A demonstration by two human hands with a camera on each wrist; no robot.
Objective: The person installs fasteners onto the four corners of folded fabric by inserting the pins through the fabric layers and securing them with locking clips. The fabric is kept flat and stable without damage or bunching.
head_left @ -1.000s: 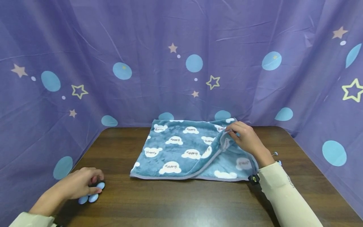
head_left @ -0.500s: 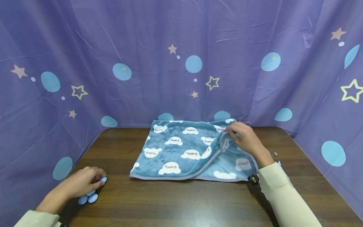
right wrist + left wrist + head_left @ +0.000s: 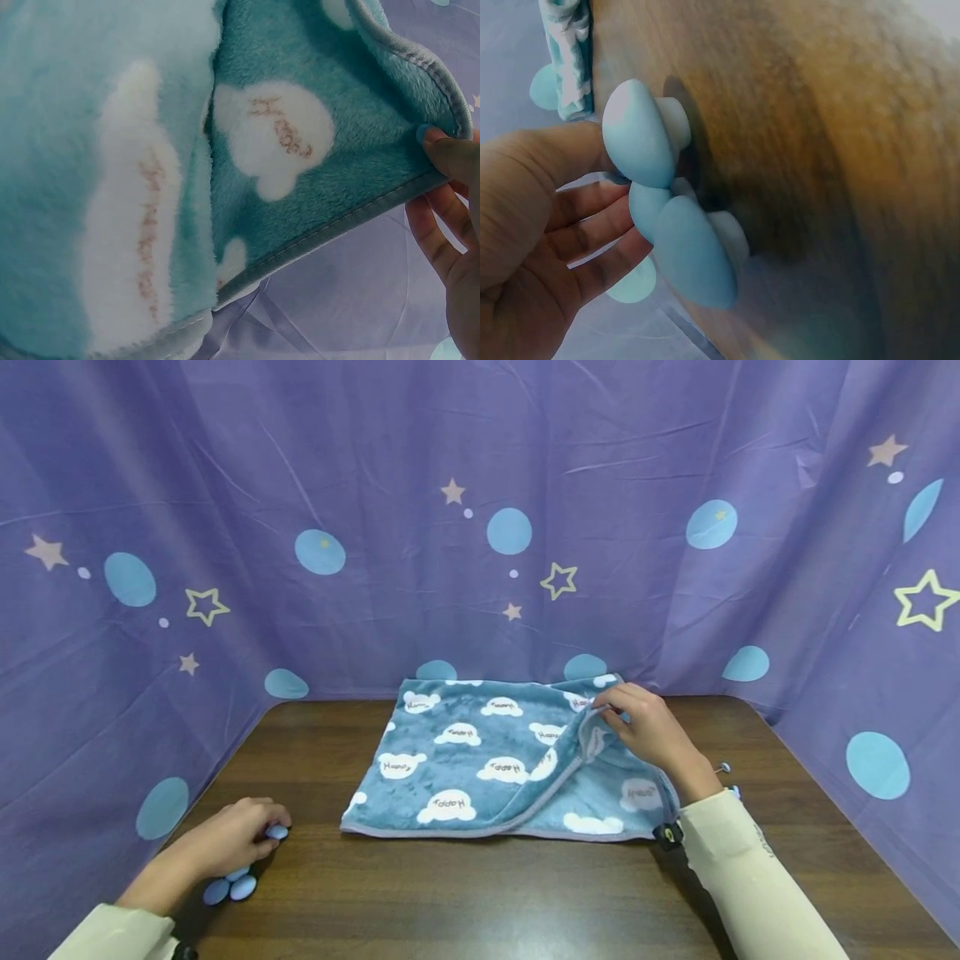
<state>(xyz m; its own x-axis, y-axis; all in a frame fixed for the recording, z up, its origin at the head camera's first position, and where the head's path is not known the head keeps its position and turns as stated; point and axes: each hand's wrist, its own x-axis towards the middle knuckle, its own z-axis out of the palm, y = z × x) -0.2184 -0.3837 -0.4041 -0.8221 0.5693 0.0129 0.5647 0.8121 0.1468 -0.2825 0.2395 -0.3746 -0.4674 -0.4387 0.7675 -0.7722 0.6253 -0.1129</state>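
Note:
A teal fleece blanket with white bear-head shapes and "Happy" lettering lies folded on the table. My right hand pinches its grey-trimmed edge, with the thumb on the fleece; that part is raised and turned back, baring the layer beneath. At the left, my left hand pinches a light-blue, mushroom-shaped piece between thumb and fingers. Near the heel of that hand rest three similar pieces. In the left wrist view their rounded caps and paler stems show, hiding most of the held one.
Beside the right wrist, a small pin-like thing with a round head stands at the blanket's right side, and another blue bit shows by the sleeve. A purple curtain with stars surrounds the brown wooden table.
My left hand has moved forward and slightly right with one light-blue piece, away from the three others. The right hand keeps its hold on the blanket edge.

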